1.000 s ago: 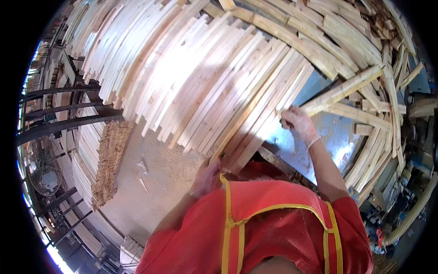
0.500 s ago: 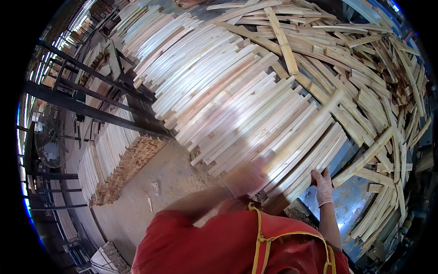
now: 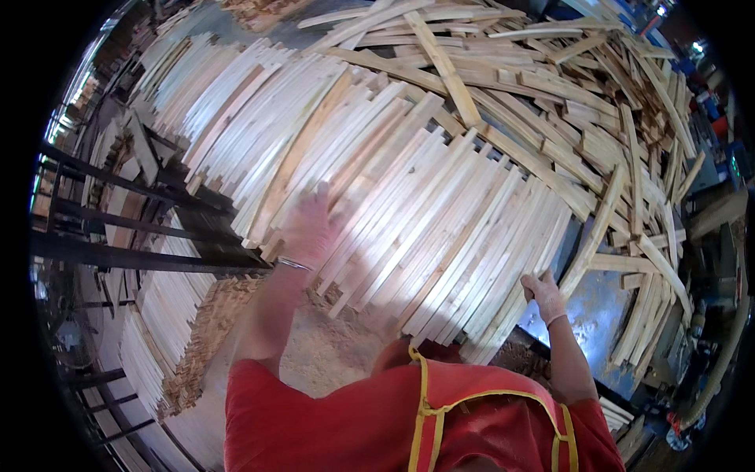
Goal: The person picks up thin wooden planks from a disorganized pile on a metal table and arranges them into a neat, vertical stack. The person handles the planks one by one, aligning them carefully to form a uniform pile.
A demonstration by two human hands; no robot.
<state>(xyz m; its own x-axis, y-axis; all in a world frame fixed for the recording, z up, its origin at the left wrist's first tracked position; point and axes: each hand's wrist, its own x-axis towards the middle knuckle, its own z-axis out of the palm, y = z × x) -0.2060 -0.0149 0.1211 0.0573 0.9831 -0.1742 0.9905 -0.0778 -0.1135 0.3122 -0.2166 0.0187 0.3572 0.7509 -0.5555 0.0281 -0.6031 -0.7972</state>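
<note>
A wide row of pale wooden strips point(image 3: 440, 228) lies side by side before me. Across the row's left part, on top of the others, rests a yellowish-brown wooden strip point(image 3: 308, 141), slightly askew. Just right of its near end is my left hand point(image 3: 307, 228), a metal band at its wrist. It is open, somewhat blurred, fingers stretched out over the strips. My right hand point(image 3: 545, 297) is at the row's right edge by the outermost strip, its fingers curled. Whether it grips that strip I cannot make out.
Loose wooden pieces point(image 3: 543, 102) heap up at the back and right. Bluish metal point(image 3: 578, 315) shows beside my right hand. Dark metal bars point(image 3: 141, 256) stand at the left, near a lower strip stack point(image 3: 169, 315). Sawdust point(image 3: 334, 346) covers the floor nearby.
My left hand has swung left from the row's near edge. A blurred yellowish strip at it now lies on the left part, out of its fingers. My right hand stays at the right edge.
</note>
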